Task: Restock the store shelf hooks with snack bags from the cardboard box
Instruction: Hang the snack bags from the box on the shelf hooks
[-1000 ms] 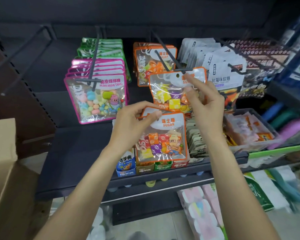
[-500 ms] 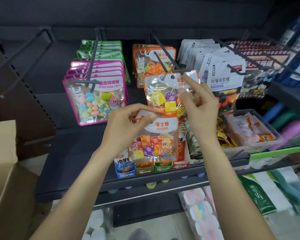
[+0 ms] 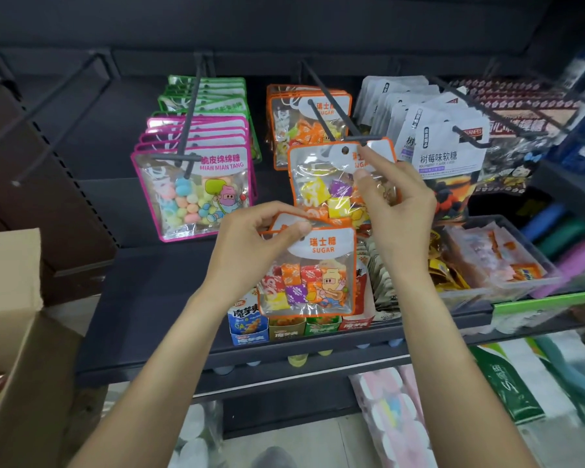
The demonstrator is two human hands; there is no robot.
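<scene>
Your right hand (image 3: pixel 394 211) pinches the upper orange-bordered clear plastic candy bag (image 3: pixel 321 184) by its right side, thumb and fingers closed on the film, forefinger stretched up toward the header. Its round hang hole (image 3: pixel 345 150) sits just left of and slightly below the upturned tip of the dark metal peg hook (image 3: pixel 331 109); the hole is not yet on the wire, as far as you can tell. That hook runs from the back panel forward and down toward you, so the bag must travel up and away along that line, hole first.

Your left hand (image 3: pixel 260 248) grips the header of a second orange-bordered candy bag marked SUGAR (image 3: pixel 309 275), held lower and nearer to you, just below the first and overlapping its bottom edge. The right hand is plainly the nearer one to the tip.

Room is tight sideways: the pink-edged bags of pastel sweets (image 3: pixel 191 187) hang to the left, the white pouches with dark print (image 3: pixel 450 153) close on the right. More orange bags already hang further back on the hook, leaving bare wire near the tip. The brown cardboard box (image 3: pixel 11 319) stands at your lower left.
</scene>
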